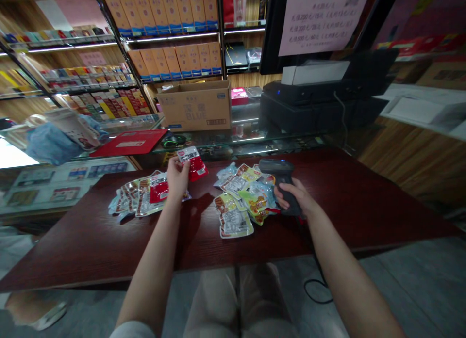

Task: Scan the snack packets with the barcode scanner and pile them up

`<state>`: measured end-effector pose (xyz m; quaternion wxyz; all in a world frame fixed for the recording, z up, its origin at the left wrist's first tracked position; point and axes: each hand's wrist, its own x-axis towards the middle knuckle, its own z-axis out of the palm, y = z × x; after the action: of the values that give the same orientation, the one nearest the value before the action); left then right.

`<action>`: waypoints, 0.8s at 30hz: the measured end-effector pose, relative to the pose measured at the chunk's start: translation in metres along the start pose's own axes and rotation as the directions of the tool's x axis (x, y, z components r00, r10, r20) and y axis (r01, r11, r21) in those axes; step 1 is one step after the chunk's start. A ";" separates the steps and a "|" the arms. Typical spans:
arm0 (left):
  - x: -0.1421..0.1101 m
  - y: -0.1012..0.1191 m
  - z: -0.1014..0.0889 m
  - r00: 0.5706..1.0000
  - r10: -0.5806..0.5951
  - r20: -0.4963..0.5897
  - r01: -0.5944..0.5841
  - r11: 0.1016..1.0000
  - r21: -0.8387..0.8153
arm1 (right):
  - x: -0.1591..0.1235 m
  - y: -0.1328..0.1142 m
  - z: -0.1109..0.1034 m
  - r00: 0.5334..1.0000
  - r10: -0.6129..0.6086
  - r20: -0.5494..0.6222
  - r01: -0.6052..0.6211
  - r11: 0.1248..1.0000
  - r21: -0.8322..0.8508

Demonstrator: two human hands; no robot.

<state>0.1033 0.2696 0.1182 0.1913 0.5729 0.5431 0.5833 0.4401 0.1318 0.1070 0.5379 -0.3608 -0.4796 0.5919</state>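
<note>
My left hand is closed on a red and white snack packet, held up above the table. Below and left of that hand, a pile of snack packets lies on the dark red table, with another red packet on top. My right hand grips a black handheld barcode scanner by its handle, its head turned left. In front of the scanner spreads a second heap of packets, yellow, silver, green and light blue. The scanner's handle hides part of this heap.
Behind the table runs a glass counter with a red folder, a computer mouse, a cardboard box and a black printer-like machine. A cable hangs at the front edge. Someone's shoe shows lower left.
</note>
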 end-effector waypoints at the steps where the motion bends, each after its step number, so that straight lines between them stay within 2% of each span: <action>1: -0.001 -0.001 -0.012 1.000 0.011 0.006 -0.012 0.995 0.101 | 0.000 0.000 0.001 1.000 0.003 -0.002 -0.003 1.000 0.007; 5: -0.008 -0.005 -0.056 0.999 -0.038 0.016 0.026 0.886 0.463 | -0.001 0.000 0.000 1.000 0.004 -0.018 -0.004 1.000 0.028; 9: -0.017 -0.009 -0.081 0.993 -0.119 -0.011 0.096 0.748 0.657 | 0.000 0.001 -0.002 1.000 0.011 -0.019 -0.010 0.999 0.047; 12: -0.022 -0.010 -0.087 0.983 -0.185 -0.018 0.139 0.668 0.731 | 0.000 0.002 -0.004 0.999 0.007 -0.031 -0.006 0.998 0.059; 16: -0.025 -0.012 -0.087 0.974 -0.223 -0.049 0.182 0.629 0.756 | 0.002 0.003 -0.007 0.999 -0.013 -0.051 0.016 0.998 0.057; 20: -0.029 -0.016 -0.086 0.997 -0.068 -0.041 0.074 0.608 0.791 | 0.002 0.004 -0.007 0.998 -0.024 -0.052 0.027 0.998 0.061; 24: -0.032 -0.016 -0.084 0.998 0.049 0.029 -0.050 0.533 0.844 | 0.001 0.005 -0.008 0.998 -0.022 -0.051 0.024 0.998 0.050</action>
<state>0.0321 0.2127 0.1106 -0.1247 0.6098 0.7404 0.2537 0.4457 0.1344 0.1005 0.5655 -0.3563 -0.4551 0.5884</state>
